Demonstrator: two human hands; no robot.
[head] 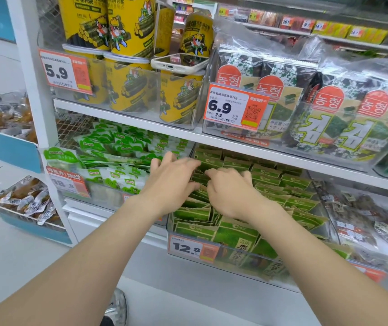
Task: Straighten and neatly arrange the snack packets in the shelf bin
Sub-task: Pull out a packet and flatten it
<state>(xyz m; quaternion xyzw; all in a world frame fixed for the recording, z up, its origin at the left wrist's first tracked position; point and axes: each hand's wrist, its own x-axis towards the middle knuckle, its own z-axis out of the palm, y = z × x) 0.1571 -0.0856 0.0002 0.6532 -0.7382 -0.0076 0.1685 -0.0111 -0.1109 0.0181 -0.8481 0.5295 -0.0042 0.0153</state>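
shelf (89,211) | clear bin (247,263) holding green snack packets (270,182) | second bin (103,192) alongside

The left forearm (89,255) and right forearm (317,255) are bare along all their visible length, up to the left hand (172,182) and right hand (230,194) just above the 12.8 tag (192,249). Below and left of the tag shows a grey, glossy shoe (116,307) with a dark sole.

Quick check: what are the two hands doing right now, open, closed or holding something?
Left hand: on the green packets, blurred; grip cannot be told.
Right hand: fingers curled round green packets.
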